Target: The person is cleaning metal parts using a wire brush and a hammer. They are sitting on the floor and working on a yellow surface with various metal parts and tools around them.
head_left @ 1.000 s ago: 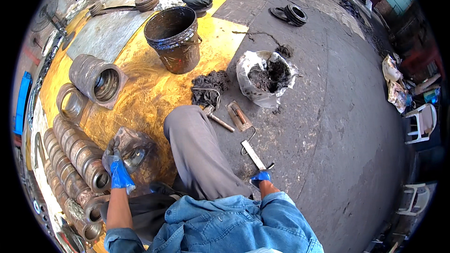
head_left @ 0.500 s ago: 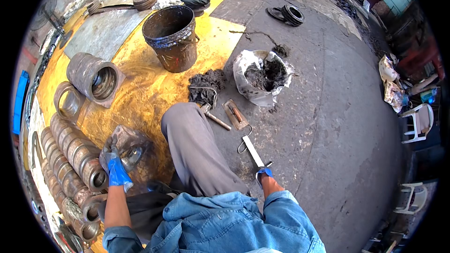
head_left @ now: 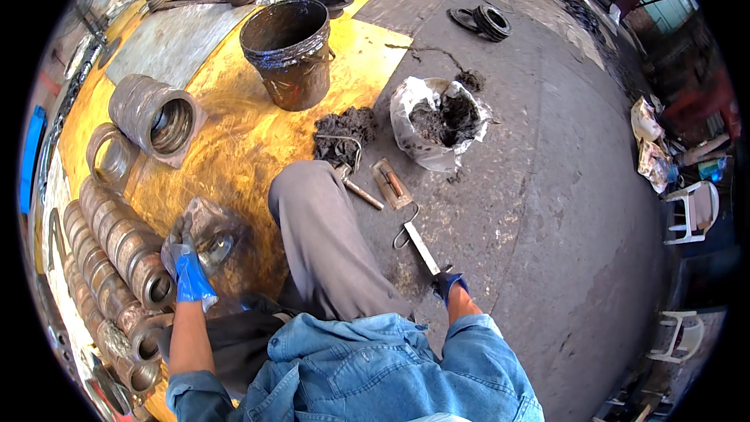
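My left hand, in a blue and grey glove, grips the near left side of a brown, stained metal ring. That ring is thick-walled and lies beside my knee; my fingers and forearm hide part of it. Over on the right, my right hand, gloved in dark and blue, is curled at the near end of a white flat bar. Its fingers are mostly hidden. A wire hook touches the bar's far end. Beyond it lie a trowel with a wooden handle and a hammer.
Rows of metal rings line the left side. A dark bucket, a heap of black fibrous material and a white bag-lined container of it stand ahead. White chairs are at the right edge.
My right hand has shifted slightly right at the bar's end. My left hand stays on the metal ring, and the whole view has tilted a little.
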A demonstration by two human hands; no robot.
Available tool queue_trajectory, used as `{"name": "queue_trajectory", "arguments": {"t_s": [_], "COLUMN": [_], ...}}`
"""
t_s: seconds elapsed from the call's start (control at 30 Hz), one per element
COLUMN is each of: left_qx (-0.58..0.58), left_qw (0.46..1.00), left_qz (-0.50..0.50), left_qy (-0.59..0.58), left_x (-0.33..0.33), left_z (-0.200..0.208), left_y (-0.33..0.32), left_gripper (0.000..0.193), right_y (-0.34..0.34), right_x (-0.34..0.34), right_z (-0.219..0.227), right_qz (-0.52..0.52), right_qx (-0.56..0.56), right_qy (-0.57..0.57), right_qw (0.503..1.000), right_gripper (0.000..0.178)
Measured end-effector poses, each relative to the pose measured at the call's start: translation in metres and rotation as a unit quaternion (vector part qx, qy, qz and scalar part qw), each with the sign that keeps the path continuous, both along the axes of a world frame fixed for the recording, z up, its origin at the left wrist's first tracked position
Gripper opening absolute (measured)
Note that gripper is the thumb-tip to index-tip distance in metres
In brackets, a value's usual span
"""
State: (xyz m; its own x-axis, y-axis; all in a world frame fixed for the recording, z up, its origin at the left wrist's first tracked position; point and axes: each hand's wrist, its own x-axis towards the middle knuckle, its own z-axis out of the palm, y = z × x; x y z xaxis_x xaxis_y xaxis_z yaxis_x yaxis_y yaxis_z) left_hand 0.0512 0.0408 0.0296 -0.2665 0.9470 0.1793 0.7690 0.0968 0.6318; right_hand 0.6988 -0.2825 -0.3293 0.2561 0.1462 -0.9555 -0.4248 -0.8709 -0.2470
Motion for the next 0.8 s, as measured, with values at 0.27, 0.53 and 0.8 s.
{"name": "queue_trajectory", "arguments": {"t_s": [0.27,0.53,0.8], "left_qx": [-0.013,0.072,0.128], "left_qw": [0.981,0.963,0.928], "left_qz": [0.069,0.073,0.087], "left_qy": [0.18,-0.248,-0.339], "left_x": [-0.004,-0.011,-0.016], "left_z": [0.003,-0.032,-0.09], "left_y": [-0.005,0.009,0.03], "left_gripper": [0.03,0.018,0.02], "right_y": [0.0,0.04,0.078], "right_x": [0.024,0.047,0.066], "right_z": [0.069,0.108,0.144], "right_qz": [-0.04,0.442,0.309], "right_qx": [0.203,0.149,0.237], "right_qy": [-0.057,-0.542,-0.077], "right_qw": [0.977,0.699,0.918], "right_gripper": [0.018,0.006,0.026]}}
